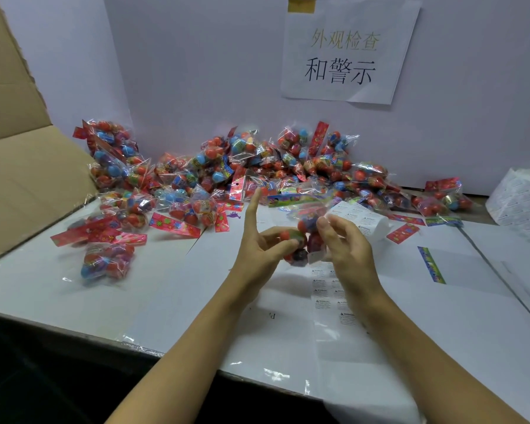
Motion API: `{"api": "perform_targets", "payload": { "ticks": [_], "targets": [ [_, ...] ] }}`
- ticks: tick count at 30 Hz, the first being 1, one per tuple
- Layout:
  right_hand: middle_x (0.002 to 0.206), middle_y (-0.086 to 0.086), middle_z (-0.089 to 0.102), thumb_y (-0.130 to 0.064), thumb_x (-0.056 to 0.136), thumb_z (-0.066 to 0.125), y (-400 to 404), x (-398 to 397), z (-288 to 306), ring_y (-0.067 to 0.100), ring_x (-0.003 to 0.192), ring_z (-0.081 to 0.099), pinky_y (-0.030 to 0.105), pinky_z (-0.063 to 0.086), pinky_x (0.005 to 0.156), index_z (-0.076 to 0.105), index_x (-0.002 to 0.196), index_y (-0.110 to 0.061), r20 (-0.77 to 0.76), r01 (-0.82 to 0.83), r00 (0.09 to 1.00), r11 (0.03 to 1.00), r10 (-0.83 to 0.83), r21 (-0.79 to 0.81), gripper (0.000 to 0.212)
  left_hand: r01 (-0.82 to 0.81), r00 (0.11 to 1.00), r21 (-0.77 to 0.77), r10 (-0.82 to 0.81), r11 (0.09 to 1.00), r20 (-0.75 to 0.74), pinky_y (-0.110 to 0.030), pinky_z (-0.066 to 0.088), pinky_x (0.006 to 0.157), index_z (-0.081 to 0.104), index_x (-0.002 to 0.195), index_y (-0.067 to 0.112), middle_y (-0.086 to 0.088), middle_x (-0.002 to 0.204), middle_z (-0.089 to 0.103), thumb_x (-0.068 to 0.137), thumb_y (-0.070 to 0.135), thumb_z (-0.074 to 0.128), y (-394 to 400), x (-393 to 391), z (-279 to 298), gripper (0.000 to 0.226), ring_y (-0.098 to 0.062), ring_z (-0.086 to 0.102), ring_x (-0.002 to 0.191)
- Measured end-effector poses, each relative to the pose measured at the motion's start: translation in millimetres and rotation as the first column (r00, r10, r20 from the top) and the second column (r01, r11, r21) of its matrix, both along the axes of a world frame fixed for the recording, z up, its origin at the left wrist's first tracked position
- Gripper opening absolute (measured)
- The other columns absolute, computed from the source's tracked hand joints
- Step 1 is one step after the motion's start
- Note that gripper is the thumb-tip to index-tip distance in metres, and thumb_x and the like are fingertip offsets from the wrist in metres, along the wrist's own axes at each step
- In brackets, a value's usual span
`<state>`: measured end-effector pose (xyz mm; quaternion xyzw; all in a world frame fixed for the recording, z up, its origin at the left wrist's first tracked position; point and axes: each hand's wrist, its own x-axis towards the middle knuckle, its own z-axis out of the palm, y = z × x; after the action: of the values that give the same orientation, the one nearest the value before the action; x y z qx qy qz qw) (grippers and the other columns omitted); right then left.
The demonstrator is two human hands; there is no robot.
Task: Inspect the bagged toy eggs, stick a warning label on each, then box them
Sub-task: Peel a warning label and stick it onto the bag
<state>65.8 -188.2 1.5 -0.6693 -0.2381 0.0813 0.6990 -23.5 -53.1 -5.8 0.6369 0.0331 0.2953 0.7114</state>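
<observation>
Bag of toy eggs (302,240): held above the desk (153,289), between both hands, blurred. Left hand (265,246): thumb and curled fingers grip the bag's left side, index finger raised. Right hand (343,243): fingers pinch its right side. Label sheet (331,298): flat on desk beneath. Pile of bagged eggs (257,172): behind, against the back wall. Cardboard box (19,166): far left.
</observation>
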Motion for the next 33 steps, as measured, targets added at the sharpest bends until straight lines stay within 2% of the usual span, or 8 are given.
{"api": "perform_targets", "payload": {
  "ticks": [4, 8, 14, 17, 21, 24, 27, 33],
  "targets": [
    [0.092, 0.005, 0.078, -0.035, 0.088, 0.073, -1, -1, 2, 0.023, 0.089, 0.075, 0.039, 0.06, 0.086, 0.078, 0.1, -0.012, -0.014, -0.06, 0.998, 0.997, 0.061, 0.044, 0.027, -0.01, 0.993, 0.013, 0.011, 1.0, -0.117, -0.034, 0.061, 0.085, 0.035, 0.15, 0.031, -0.007, 0.101, 0.079, 0.093, 0.009, 0.073, 1, 3, -2, 0.071, -0.023, 0.075, 0.098],
    [0.094, 0.011, 0.076, -0.018, 0.089, 0.075, 2, 1, -1, 0.024, 0.084, 0.074, 0.031, 0.059, 0.075, 0.077, 0.099, -0.006, -0.014, -0.022, 1.0, 0.999, 0.022, 0.041, 0.017, -0.066, 0.99, 0.132, 0.081, 0.989, -0.117, -0.03, 0.057, 0.069, 0.074, 0.1, 0.017, -0.003, 0.086, 0.078, 0.097, 0.007, 0.067, 2, 3, -1, 0.013, -0.019, 0.074, 0.081],
    [0.099, -0.001, 0.062, -0.008, 0.087, 0.075, 1, 4, -1, -0.004, 0.077, 0.067, 0.012, 0.051, 0.065, 0.078, 0.084, -0.002, -0.024, 0.021, 1.0, 0.995, -0.019, 0.099, 0.008, -0.058, 0.99, 0.115, 0.072, 0.992, -0.123, -0.024, 0.056, 0.066, 0.075, 0.089, 0.018, -0.003, 0.083, 0.077, 0.097, 0.011, 0.068, -1, 2, 2, 0.013, -0.014, 0.074, 0.079],
    [0.095, 0.0, 0.073, -0.014, 0.087, 0.075, 0, 2, 1, 0.003, 0.082, 0.072, 0.015, 0.054, 0.067, 0.078, 0.09, -0.011, -0.016, -0.04, 0.999, 0.993, 0.042, 0.107, 0.005, -0.071, 0.988, 0.102, 0.084, 0.992, -0.127, -0.03, 0.059, 0.07, 0.075, 0.095, 0.014, -0.006, 0.087, 0.078, 0.097, 0.015, 0.068, -1, 2, 2, 0.008, -0.018, 0.074, 0.082],
    [0.103, 0.002, 0.075, -0.04, 0.068, 0.083, -2, 0, 3, 0.015, 0.091, 0.075, 0.022, 0.057, 0.071, 0.066, 0.111, -0.029, -0.09, -0.104, 0.99, 0.994, 0.105, 0.019, 0.048, -0.153, 0.983, -0.015, 0.151, 0.988, -0.108, -0.04, 0.062, 0.07, 0.074, 0.096, 0.012, -0.008, 0.084, 0.076, 0.099, 0.018, 0.066, 2, 2, 3, 0.01, -0.024, 0.073, 0.08],
    [0.097, 0.008, 0.077, -0.023, 0.085, 0.078, 0, 4, 2, 0.02, 0.084, 0.076, 0.026, 0.058, 0.068, 0.064, 0.112, -0.02, -0.174, -0.048, 0.983, 0.996, 0.06, 0.07, 0.031, -0.153, 0.983, -0.115, 0.139, 0.982, -0.119, -0.03, 0.06, 0.065, 0.073, 0.099, 0.01, -0.009, 0.087, 0.077, 0.099, 0.041, 0.06, 2, 1, 7, 0.034, -0.023, 0.076, 0.083],
    [0.097, 0.015, 0.075, -0.011, 0.097, 0.058, -2, 8, 9, 0.023, 0.081, 0.073, 0.031, 0.059, 0.067, 0.069, 0.11, -0.006, -0.423, -0.099, 0.886, 0.967, 0.193, 0.233, 0.018, -0.097, 0.989, -0.133, 0.08, 0.986, -0.124, -0.034, 0.061, 0.068, 0.071, 0.104, 0.004, -0.012, 0.095, 0.077, 0.092, 0.058, 0.05, 3, 2, 7, 0.059, -0.029, 0.076, 0.089],
    [0.091, 0.013, 0.076, -0.017, 0.099, 0.04, -10, 12, 11, 0.021, 0.077, 0.075, 0.034, 0.054, 0.081, 0.077, 0.09, -0.005, -0.624, -0.071, 0.707, 0.912, 0.331, 0.404, 0.04, -0.08, 0.988, -0.086, 0.068, 0.993, -0.136, -0.034, 0.062, 0.069, 0.071, 0.101, 0.005, -0.011, 0.095, 0.077, 0.09, 0.055, 0.055, 2, 4, 4, 0.053, -0.029, 0.076, 0.089]
  ]
}}
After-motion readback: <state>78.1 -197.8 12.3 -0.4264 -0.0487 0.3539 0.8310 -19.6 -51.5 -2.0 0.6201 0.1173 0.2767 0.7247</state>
